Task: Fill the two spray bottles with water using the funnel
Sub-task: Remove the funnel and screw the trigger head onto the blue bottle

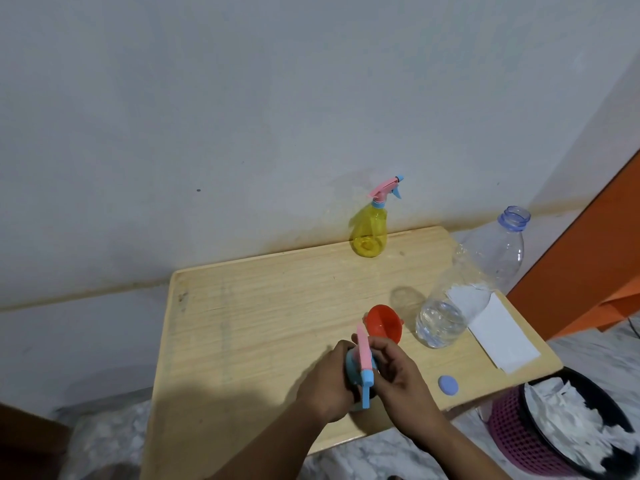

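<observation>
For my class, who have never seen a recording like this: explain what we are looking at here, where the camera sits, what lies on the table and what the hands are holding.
There is no machine here. One picture comes from a wide-angle camera worn on a person's head, looking forward and down, so the two arms entering from below are the wearer's own.

The left hand and right hand together grip a pink and blue spray head; the bottle under it is hidden by the hands.

On the wooden table stand a yellow spray bottle with its spray head on, near the wall, an orange funnel just beyond the hands, and a large clear water bottle, uncapped and holding a little water. Its blue cap seems to lie near the front edge, beside a white paper. A purple basket sits on the floor at the right.
</observation>
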